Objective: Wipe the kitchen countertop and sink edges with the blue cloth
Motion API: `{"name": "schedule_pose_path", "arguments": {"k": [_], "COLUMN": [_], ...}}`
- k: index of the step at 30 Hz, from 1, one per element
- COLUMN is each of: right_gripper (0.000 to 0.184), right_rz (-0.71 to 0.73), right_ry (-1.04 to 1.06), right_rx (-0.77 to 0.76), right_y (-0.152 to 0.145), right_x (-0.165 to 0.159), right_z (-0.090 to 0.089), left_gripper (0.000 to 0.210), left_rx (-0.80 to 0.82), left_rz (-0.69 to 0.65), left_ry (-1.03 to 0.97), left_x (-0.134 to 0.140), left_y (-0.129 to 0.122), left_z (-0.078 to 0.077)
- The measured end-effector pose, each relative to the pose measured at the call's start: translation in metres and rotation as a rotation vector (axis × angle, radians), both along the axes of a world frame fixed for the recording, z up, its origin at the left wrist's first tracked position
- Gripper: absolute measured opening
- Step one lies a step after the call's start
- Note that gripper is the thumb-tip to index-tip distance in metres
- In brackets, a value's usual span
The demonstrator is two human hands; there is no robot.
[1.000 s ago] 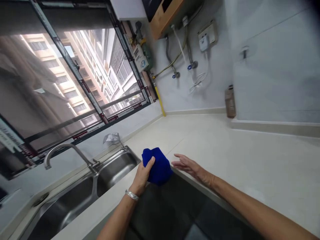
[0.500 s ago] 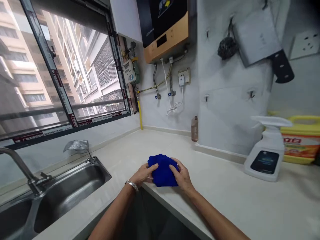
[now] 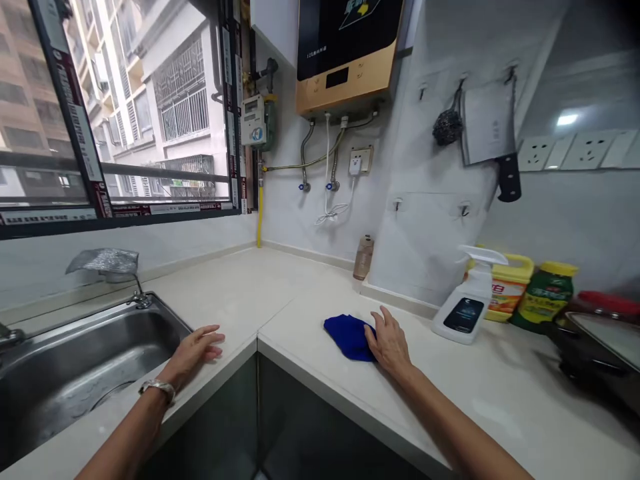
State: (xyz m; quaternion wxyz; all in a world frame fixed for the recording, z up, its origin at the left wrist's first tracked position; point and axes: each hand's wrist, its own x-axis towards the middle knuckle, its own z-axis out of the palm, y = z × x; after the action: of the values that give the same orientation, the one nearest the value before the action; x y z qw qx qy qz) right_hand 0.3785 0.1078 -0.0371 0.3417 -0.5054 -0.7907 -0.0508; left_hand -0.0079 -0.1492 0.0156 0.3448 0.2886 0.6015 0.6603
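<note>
A blue cloth lies folded on the pale countertop, a little back from its front edge. My right hand is at the cloth's right end, its thumb over the blue fabric and its other fingers stretched out and apart. Well to the left, my left hand is open and holds nothing, by the counter's front edge near the sink. A silver bracelet circles my left wrist.
Right of the cloth stands a white spray bottle, with a yellow jug, a green bottle and a dark lidded pan beyond. A small brown bottle stands by the wall. A cleaver hangs from a hook.
My left hand has let go of the cloth and moved left towards the sink. The cloth now lies flatter on the counter, with only my right hand at it. The view has turned right.
</note>
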Motion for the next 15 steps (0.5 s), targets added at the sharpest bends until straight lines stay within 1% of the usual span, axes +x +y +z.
{"name": "schedule_pose_path", "arguments": {"k": [2, 4, 6, 8, 10, 12, 15], "right_gripper": [0.051, 0.052, 0.056, 0.063, 0.067, 0.067, 0.067], "right_rz": [0.089, 0.177, 0.194, 0.175, 0.181, 0.243, 0.375], "right_ry": [-0.054, -0.141, -0.243, -0.312, -0.347, -0.372, -0.402], "right_rx": [0.075, 0.070, -0.028, -0.162, -0.260, -0.302, -0.349], "right_y": [-0.007, -0.014, -0.021, -0.028, -0.034, -0.040, -0.052], "right_x": [-0.008, -0.021, -0.037, -0.052, -0.057, -0.050, -0.014], "right_z": [0.005, 0.007, 0.006, 0.004, 0.004, 0.005, 0.008], "left_gripper": [0.048, 0.048, 0.047, 0.048, 0.048, 0.046, 0.042], "left_rx": [-0.046, -0.089, -0.103, -0.112, -0.131, -0.146, -0.160], "left_rz": [-0.105, -0.195, -0.235, -0.258, -0.278, -0.292, -0.306], "left_ry": [0.094, 0.190, 0.253, 0.313, 0.357, 0.388, 0.436], "left_x": [0.000, 0.000, -0.001, -0.002, -0.003, -0.003, -0.006], "left_y": [0.001, 0.003, 0.006, 0.008, 0.009, 0.009, 0.009], "left_z": [-0.002, -0.003, -0.004, -0.005, -0.005, -0.006, -0.012]}}
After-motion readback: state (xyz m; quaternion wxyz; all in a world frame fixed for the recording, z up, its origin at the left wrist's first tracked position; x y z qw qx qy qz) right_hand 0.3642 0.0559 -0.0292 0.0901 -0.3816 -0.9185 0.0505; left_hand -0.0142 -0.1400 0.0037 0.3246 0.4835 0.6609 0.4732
